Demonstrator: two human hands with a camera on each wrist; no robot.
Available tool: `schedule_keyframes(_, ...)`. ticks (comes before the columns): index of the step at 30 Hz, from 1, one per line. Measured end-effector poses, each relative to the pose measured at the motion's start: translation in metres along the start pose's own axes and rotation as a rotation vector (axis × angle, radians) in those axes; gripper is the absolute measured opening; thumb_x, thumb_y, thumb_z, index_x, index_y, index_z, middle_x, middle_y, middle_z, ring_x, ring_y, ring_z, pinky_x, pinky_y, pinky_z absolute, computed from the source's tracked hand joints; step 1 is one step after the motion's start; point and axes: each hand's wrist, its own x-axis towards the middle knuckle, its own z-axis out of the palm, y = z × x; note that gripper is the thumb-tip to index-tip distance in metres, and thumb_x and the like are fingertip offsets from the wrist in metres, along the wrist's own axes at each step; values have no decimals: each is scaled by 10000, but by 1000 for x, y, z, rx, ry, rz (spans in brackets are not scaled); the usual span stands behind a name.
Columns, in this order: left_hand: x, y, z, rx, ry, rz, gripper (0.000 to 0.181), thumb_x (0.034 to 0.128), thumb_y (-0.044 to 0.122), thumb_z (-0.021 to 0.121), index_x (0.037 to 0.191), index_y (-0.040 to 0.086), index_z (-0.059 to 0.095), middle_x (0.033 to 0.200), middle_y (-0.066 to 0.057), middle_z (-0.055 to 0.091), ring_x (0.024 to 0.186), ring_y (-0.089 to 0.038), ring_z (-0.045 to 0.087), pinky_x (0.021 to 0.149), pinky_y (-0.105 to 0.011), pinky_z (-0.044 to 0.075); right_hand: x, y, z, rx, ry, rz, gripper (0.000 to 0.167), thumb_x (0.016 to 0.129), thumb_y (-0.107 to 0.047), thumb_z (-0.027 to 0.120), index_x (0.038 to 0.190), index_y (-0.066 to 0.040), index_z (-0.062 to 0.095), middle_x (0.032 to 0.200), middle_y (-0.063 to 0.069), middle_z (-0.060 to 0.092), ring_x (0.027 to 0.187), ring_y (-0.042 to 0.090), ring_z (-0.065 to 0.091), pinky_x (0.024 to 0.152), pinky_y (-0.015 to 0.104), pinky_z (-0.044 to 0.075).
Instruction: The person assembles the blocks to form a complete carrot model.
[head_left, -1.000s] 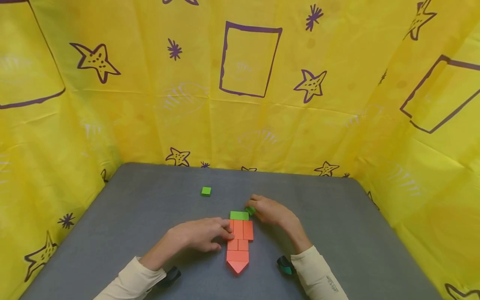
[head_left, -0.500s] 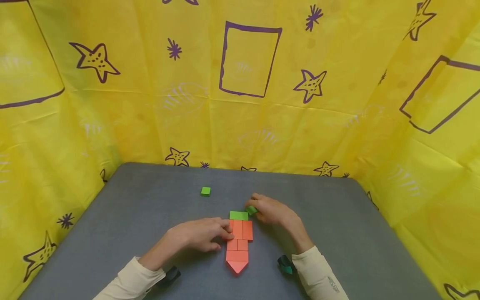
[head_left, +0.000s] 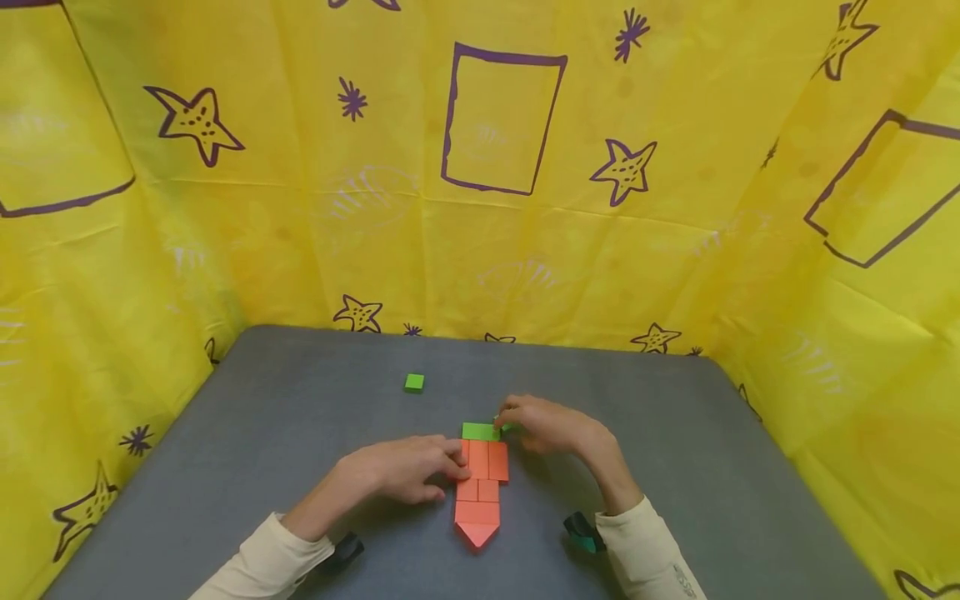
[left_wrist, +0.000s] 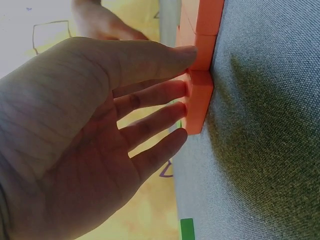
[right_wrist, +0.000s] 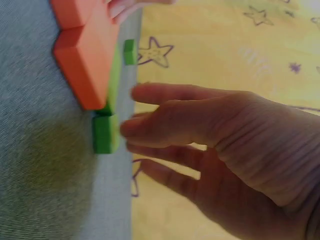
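Orange blocks [head_left: 477,512] lie flat in a rocket-like shape, with a triangle at the near end. A long green block [head_left: 477,431] lies across the far end. My left hand [head_left: 405,468] rests its fairly straight fingertips on the left side of the orange blocks; in the left wrist view its thumb touches an orange block [left_wrist: 201,95]. A small green block [right_wrist: 104,134] sits on the table against the end of the long green one. Over it is my right hand [head_left: 551,425], fingers loosely extended, the thumb tip at the block's top. Whether they touch is unclear.
A separate green block [head_left: 414,383] lies farther back on the grey table [head_left: 315,392]. Yellow cloth [head_left: 390,250] with starfish drawings surrounds the back and sides. Dark straps are visible by both wrists.
The small green block, tilted in my right fingers before, now lies down at the right end of the long green block. My right hand has shifted slightly nearer; the left stays still.
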Motion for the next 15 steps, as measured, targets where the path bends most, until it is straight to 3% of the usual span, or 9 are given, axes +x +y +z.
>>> schedule_keyframes(5, -1, 0, 0, -8, 0, -13, 462, 948, 230, 778, 1401, 250, 683, 1315, 67, 644, 1166, -76, 571, 1060, -296, 520, -3, -10, -7, 0, -104, 16, 503, 871, 7, 791, 1332, -174, 705, 1440, 42, 603, 1348, 262, 550, 1141, 476, 490)
schedule_keyframes(15, -2, -1, -2, -2, -1, 9, 452, 958, 211, 762, 1401, 250, 681, 1322, 63, 636, 1181, -84, 569, 1072, -294, 512, -3, -13, -4, 6, -181, 61, 559, 860, 4, 799, 1367, -209, 701, 1484, 16, 578, 1399, 258, 536, 1157, 484, 479)
